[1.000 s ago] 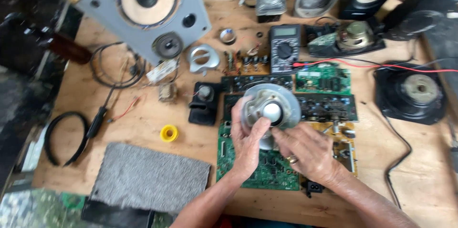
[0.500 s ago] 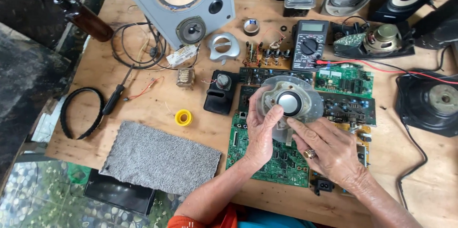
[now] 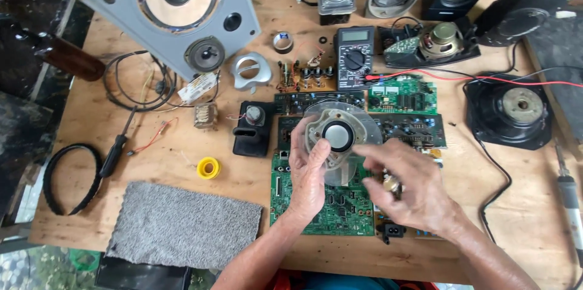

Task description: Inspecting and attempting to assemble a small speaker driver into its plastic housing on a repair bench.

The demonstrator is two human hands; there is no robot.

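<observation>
Wooden workbench (image 3: pixel 73 144) carries electronics parts across its whole width. At centre, the left hand (image 3: pixel 308 174) has its fingers closed around the rim of a round bare speaker driver with a metal frame and dark magnet (image 3: pixel 337 135), held up above a green circuit board (image 3: pixel 322 199) on the near side. The right hand (image 3: pixel 413 184) sits just right of the driver, forefinger stretched to its edge; whether it grips anything cannot be told. Far of the driver lies a dark digital multimeter (image 3: pixel 355 56). At far left leans a grey speaker cabinet (image 3: pixel 176 10). A yellow tape roll (image 3: pixel 208 168) and a grey carpet square (image 3: pixel 182 223) lie at near left, and a black woofer (image 3: pixel 509 111) at right.
</observation>
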